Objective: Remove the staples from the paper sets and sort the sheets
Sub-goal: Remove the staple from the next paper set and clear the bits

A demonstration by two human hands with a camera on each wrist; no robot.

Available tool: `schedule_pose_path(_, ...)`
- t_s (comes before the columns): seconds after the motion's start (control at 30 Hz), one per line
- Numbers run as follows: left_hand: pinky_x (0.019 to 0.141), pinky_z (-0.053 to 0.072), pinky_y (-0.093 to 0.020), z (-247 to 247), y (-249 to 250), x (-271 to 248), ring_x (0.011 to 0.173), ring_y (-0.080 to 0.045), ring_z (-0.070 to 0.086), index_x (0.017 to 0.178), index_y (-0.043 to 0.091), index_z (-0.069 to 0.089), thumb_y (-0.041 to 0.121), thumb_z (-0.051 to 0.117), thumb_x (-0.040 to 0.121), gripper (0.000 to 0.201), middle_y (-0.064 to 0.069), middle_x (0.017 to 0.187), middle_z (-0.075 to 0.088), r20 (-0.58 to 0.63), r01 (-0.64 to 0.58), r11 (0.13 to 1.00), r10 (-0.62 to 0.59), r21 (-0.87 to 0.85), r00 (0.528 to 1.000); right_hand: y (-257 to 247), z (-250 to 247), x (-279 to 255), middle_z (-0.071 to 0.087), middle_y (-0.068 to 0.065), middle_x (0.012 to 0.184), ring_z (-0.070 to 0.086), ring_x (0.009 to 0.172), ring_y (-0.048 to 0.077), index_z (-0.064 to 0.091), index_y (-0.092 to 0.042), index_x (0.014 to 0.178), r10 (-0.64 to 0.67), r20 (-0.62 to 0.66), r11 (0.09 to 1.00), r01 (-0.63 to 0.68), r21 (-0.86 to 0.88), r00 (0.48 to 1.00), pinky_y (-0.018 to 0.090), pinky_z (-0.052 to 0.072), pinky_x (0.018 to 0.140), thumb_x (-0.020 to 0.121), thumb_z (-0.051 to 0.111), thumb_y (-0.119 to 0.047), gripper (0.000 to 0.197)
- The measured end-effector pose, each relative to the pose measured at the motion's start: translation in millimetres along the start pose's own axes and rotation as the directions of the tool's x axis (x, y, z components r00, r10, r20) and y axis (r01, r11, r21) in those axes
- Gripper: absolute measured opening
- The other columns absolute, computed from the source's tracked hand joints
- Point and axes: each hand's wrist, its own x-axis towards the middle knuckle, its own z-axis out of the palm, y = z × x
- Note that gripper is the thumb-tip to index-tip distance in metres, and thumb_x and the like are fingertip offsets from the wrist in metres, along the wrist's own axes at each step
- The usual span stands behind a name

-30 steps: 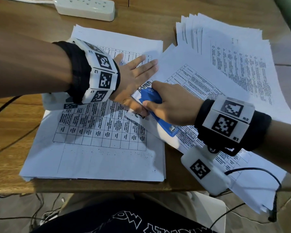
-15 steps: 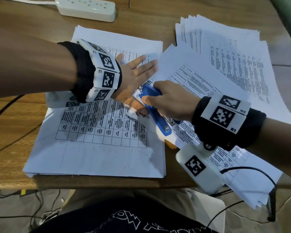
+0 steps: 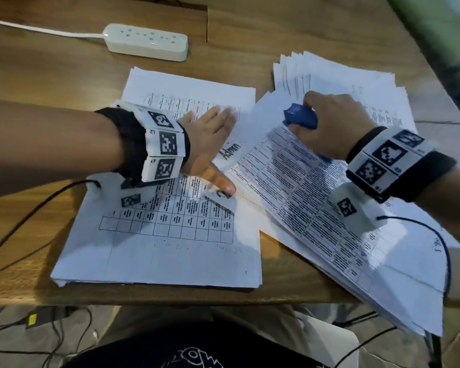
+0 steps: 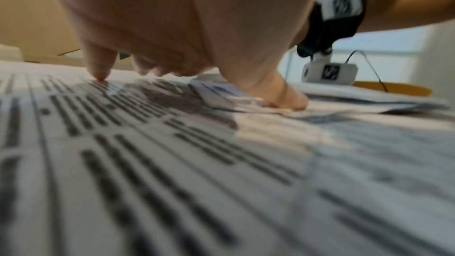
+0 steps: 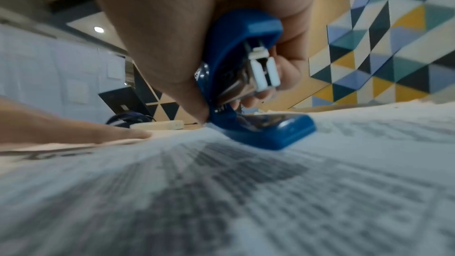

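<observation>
My right hand [image 3: 327, 126] grips a blue stapler [image 3: 300, 119] and holds it over the slanted paper set [image 3: 311, 208] on the right. In the right wrist view the stapler [image 5: 248, 87] hangs open, its base tip touching the printed sheet [image 5: 246, 192]. My left hand [image 3: 210, 144] lies flat with straight fingers on the left stack of printed table sheets [image 3: 165, 235]. Its thumb [image 4: 283, 94] presses on the corner of the slanted set [image 4: 221, 94].
A fanned pile of loose sheets [image 3: 343, 75] lies at the back right. A white power strip [image 3: 146, 42] with its cord sits at the back of the wooden table [image 3: 37, 75]. The table's front edge is near my lap. Wrist cables trail across both sides.
My right hand has lifted the stapler off the set's corner and carried it up and to the right. The left hand stays flat on the papers.
</observation>
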Motion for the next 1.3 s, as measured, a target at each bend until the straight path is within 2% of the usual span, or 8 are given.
schedule_pose_path(0.1, 0.115, 0.019, -0.047, 0, 7, -7, 0.142, -0.031, 0.008, 0.146, 0.002, 0.002, 0.086, 0.042, 0.053, 0.132, -0.017, 0.155, 0.002, -0.053, 0.032, 0.998, -0.035, -0.051, 0.998, 15, 4, 9, 0.057, 0.019, 0.099, 0.055, 0.089, 0.036, 0.051, -0.004, 0.1, 0.034, 0.001, 0.993, -0.034, -0.116, 0.999, 0.04, 0.042, 0.077, 0.086, 0.056, -0.039, 0.038)
schedule_pose_path(0.3, 0.093, 0.039, -0.036, -10, 23, -32, 0.114, -0.022, 0.033, 0.121, 0.015, 0.051, 0.071, 0.057, 0.065, 0.079, -0.008, 0.121, 0.043, -0.112, 0.095, 0.968, -0.123, -0.231, 0.986, 20, 6, 9, 0.055, 0.018, 0.107, 0.055, 0.098, 0.037, 0.049, -0.004, 0.103, 0.098, 0.045, 0.978, -0.087, -0.188, 0.994, 0.044, 0.046, 0.081, 0.085, 0.055, -0.045, 0.045)
schedule_pose_path(0.43, 0.077, 0.04, -0.031, -8, 26, -39, 0.106, -0.02, 0.042, 0.117, 0.013, 0.052, 0.062, 0.058, 0.074, 0.066, -0.007, 0.111, 0.049, -0.066, 0.157, 0.881, -0.208, -0.446, 0.976, 1, 4, 1, 0.048, 0.019, 0.12, 0.045, 0.112, 0.034, 0.048, -0.001, 0.116, -0.078, -0.021, 0.973, 0.071, -0.219, 0.997, 0.046, 0.043, 0.091, 0.087, 0.056, -0.036, 0.046)
schedule_pose_path(0.63, 0.085, 0.044, -0.03, -4, 23, -33, 0.1, -0.019, 0.052, 0.139, 0.011, 0.033, 0.04, 0.07, 0.077, 0.077, -0.006, 0.126, 0.051, -0.043, 0.233, 0.713, -0.346, -0.661, 0.937, -39, 16, -14, 0.046, 0.011, 0.129, 0.045, 0.118, 0.025, 0.05, -0.008, 0.125, -0.317, 0.002, 0.946, 0.317, -0.064, 0.948, 0.036, 0.04, 0.101, 0.091, 0.054, -0.021, 0.037)
schedule_pose_path(0.73, 0.072, 0.045, -0.027, -3, 26, -29, 0.092, -0.019, 0.055, 0.131, 0.011, 0.04, 0.025, 0.075, 0.075, 0.067, -0.001, 0.107, 0.056, -0.027, 0.236, 0.637, -0.375, -0.734, 0.927, -51, 18, -17, 0.056, 0.008, 0.118, 0.053, 0.11, 0.024, 0.061, -0.015, 0.117, -0.263, 0.106, 0.962, 0.252, 0.105, 0.959, 0.036, 0.041, 0.099, 0.092, 0.052, -0.026, 0.029)
schedule_pose_path(0.83, 0.056, 0.04, -0.022, -2, 28, -28, 0.077, -0.016, 0.055, 0.113, 0.011, 0.05, 0.015, 0.076, 0.074, 0.048, 0.004, 0.083, 0.055, -0.025, 0.216, 0.614, -0.359, -0.76, 0.933, -54, 20, -22, 0.055, 0.011, 0.115, 0.051, 0.107, 0.025, 0.064, -0.013, 0.114, -0.264, 0.172, 0.964, 0.263, 0.031, 0.949, 0.038, 0.041, 0.097, 0.095, 0.045, -0.03, 0.032)
schedule_pose_path(1.07, 0.082, 0.055, -0.04, -3, 23, -25, 0.078, -0.023, 0.064, 0.086, 0.011, 0.064, 0.016, 0.079, 0.07, 0.023, -0.009, 0.09, 0.07, -0.011, 0.199, 0.623, -0.317, -0.756, 0.948, -55, 30, -33, 0.052, 0.006, 0.119, 0.045, 0.11, 0.022, 0.064, -0.023, 0.116, -0.351, 0.164, 0.933, 0.328, 0.149, 0.922, 0.029, 0.032, 0.092, 0.093, 0.049, -0.028, 0.028)
schedule_pose_path(1.3, 0.078, 0.053, -0.037, -3, 19, -22, 0.075, -0.022, 0.06, 0.089, 0.009, 0.063, 0.018, 0.08, 0.069, 0.028, -0.011, 0.091, 0.069, -0.016, 0.189, 0.641, -0.3, -0.744, 0.954, -51, 31, -9, 0.061, -0.008, 0.079, 0.053, 0.067, 0.002, 0.073, -0.026, 0.091, -0.219, 0.118, 0.87, 0.139, 0.474, 0.969, 0.02, 0.042, 0.069, 0.071, 0.078, -0.029, 0.021)
